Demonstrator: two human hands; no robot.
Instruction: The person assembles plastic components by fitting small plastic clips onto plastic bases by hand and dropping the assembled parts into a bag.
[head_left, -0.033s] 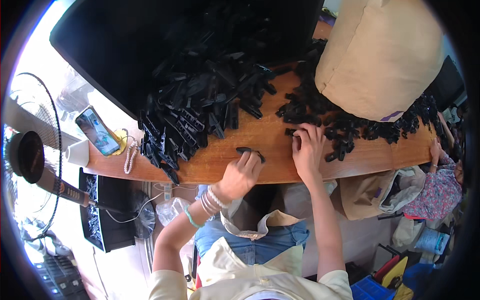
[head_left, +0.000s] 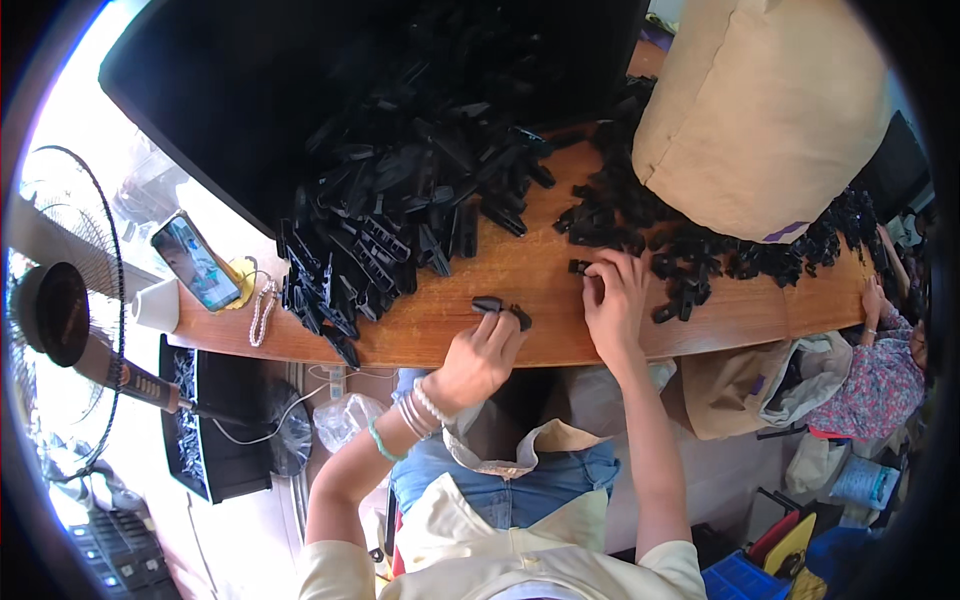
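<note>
My left hand (head_left: 482, 350) is closed in a pinch on a dark, elongated black plastic piece (head_left: 487, 304) just above the wooden table. The piece's other end shows to the right of the fingertips. My right hand (head_left: 617, 297) has its fingers curled together, with a small black plastic part (head_left: 578, 267) showing at the fingertips. Beyond my left hand spreads a pile of long black plastic pieces (head_left: 375, 250). Next to my right hand lies a heap of smaller black parts (head_left: 690, 270).
A large black bin (head_left: 200, 120) lies tipped behind the long pieces. A beige cloth sack (head_left: 755, 130) stands at the back right. On the left are a phone (head_left: 195, 262), a white cup (head_left: 155, 305), a beaded string (head_left: 262, 312) and a fan (head_left: 55, 312). Another person (head_left: 870, 385) sits far right.
The black piece in my left hand has turned slightly, and more of it shows above the fingers. My right hand has barely moved.
</note>
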